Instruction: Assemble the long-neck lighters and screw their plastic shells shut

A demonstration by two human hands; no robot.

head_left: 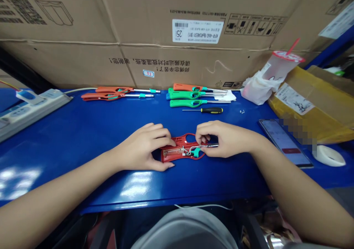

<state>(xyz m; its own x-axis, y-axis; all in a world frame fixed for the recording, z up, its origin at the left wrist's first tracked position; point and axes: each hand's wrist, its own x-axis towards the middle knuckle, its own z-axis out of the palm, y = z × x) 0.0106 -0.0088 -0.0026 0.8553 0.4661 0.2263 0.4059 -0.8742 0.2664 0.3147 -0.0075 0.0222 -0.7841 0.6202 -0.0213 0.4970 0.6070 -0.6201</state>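
An opened red lighter shell [181,151] lies on the blue table [83,131], its inner tube, white wires and a teal trigger showing. My left hand [146,147] grips the shell's left end, thumb below and fingers on top. My right hand [224,138] pinches the metal nozzle and wires at the shell's right end.
Two orange lighters [110,93] and several green ones [190,94] lie at the back by the cardboard boxes. A yellow-handled screwdriver [206,110] lies in front of them. A power strip [24,109] sits at left; a phone [284,142], tape roll [330,156] and plastic cup [279,66] at right.
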